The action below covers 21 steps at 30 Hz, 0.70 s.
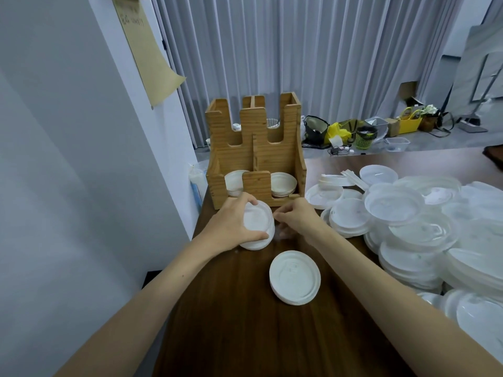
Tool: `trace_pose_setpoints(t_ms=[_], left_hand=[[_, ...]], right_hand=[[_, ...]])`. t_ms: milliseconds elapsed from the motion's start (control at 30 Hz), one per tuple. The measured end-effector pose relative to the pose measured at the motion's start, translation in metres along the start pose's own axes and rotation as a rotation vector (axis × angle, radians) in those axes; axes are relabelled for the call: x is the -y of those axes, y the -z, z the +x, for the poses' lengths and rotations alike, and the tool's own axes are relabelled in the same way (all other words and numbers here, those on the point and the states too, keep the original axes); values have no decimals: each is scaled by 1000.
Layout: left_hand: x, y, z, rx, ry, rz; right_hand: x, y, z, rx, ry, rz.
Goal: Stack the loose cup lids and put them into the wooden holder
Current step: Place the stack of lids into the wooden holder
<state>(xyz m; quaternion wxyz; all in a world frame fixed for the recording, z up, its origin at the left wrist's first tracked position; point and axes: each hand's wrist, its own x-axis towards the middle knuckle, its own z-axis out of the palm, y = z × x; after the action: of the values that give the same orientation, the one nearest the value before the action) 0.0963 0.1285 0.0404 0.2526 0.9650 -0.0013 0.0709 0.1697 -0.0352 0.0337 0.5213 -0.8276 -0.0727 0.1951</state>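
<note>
Head view: left hand (231,224) clamps its grip on lid stack (258,220); right hand (296,216) grip unclear.

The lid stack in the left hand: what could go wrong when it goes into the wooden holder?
The left hand grips the lid stack by its edges, so lids may slip apart. The wooden holder already holds lids in its front slots; the stack may catch on the front divider. The loose pile at right is heaped high; the right arm could knock it.
</note>
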Motion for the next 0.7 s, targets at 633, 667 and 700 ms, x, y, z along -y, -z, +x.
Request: trace_pose_setpoints(t_ms=[633,667,700], left_hand=[[-5,-5,10,146,54,43],[-6,-5,11,144,56,52],[-7,-4,11,141,55,72]], right_hand=[[6,-5,-4,108,-28,-17],[5,-6,-5,98,-10,-13],[4,-7,-4,85,2,-12]])
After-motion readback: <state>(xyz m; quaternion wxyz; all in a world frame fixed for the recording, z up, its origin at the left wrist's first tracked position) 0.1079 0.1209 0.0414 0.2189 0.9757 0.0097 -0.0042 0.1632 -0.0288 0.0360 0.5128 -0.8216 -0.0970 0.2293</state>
